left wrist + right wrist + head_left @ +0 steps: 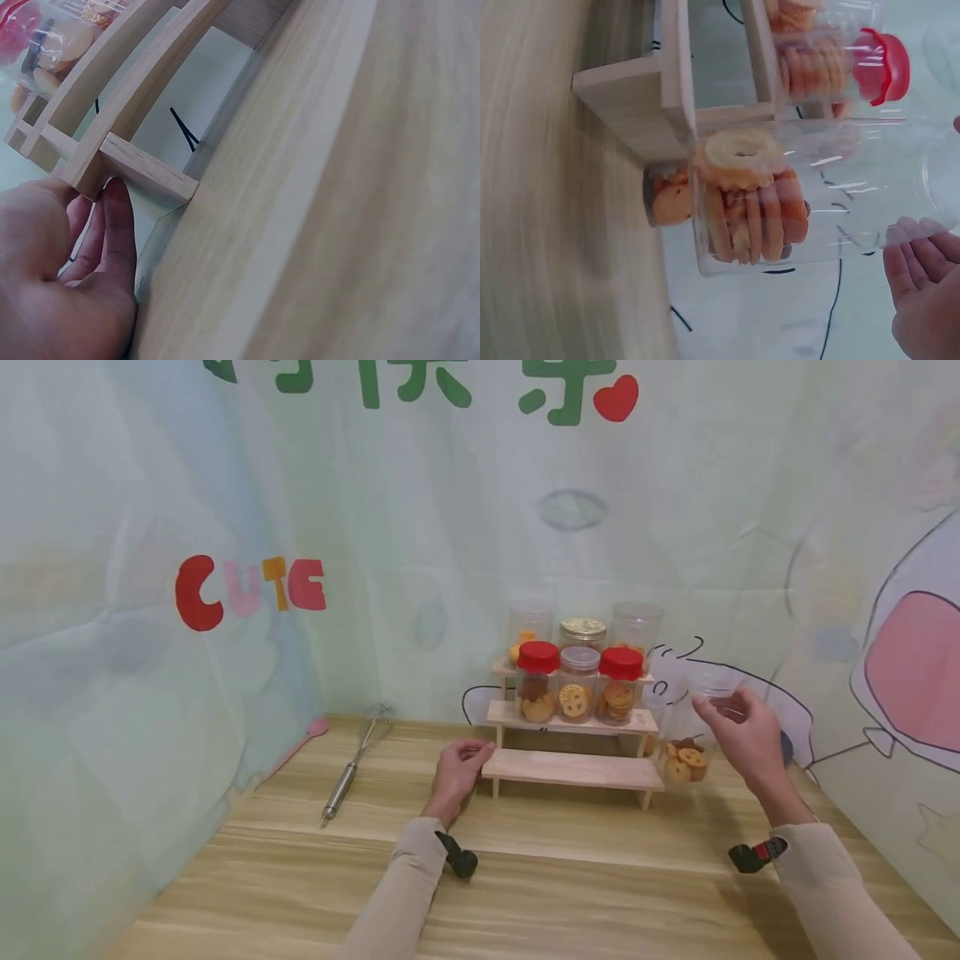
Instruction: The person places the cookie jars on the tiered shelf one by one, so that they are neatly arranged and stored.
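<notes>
My right hand grips a tall clear jar near its top, beside the stand's right end. Several cookies lie in the bottom of that jar, which is close over the table. At the other end, my left hand holds the left end of the lowest step of a three-step wooden display stand; its fingertips reach under the board's corner. That lowest step is bare. Two red-lidded jars, one a cookie jar, flank a clear-lidded jar on the middle step.
On the top step stand a gold-lidded jar and two clear jars. Another small container sits behind the stand at the right. A whisk and a pink utensil lie left. Printed cloth surrounds the wooden table.
</notes>
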Motion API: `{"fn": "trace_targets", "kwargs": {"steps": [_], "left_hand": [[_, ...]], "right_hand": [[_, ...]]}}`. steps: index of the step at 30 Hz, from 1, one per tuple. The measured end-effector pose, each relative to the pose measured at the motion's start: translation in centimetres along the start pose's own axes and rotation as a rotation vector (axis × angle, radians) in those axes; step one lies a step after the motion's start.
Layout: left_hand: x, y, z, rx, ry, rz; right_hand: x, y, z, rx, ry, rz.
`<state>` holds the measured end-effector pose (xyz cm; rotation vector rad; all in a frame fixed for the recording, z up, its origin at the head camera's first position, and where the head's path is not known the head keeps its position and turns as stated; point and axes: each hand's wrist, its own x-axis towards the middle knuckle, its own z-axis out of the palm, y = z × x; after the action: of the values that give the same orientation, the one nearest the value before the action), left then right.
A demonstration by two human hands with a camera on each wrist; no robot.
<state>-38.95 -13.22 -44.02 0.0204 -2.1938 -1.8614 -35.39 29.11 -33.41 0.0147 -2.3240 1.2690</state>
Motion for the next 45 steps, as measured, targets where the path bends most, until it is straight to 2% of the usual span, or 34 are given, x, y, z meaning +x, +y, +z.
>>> {"fn": "trace_targets", "kwargs": {"steps": [8,16,27,36,45], "left_hand": [[0.3,-0.1,-0.1,-0.006,-0.004,0.000],[0.3,-0.1,0.1,-0.009,-0.015,-0.006],[0.2,-0.1,0.0,-0.010,-0.011,0.005],[0.2,-0.1,0.0,-0.009,-0.002,0.004],[0.3,-0.3,0.2,-0.010,0.001,0.007]], "right_hand": [[-0.9,-1.8,0.3,-0.002,-0.036,-0.092],[-1.9,-3.4,2.4,0.073,-0.109,-0.160],[-2.1,-5.4,6.1,0.185,-0.214,-0.130],[-2.1,-6.8,8.8,0.274,-0.245,-0.129],[-2.2,-7.7,11.3,0.310,-0.240,-0.160]]}}
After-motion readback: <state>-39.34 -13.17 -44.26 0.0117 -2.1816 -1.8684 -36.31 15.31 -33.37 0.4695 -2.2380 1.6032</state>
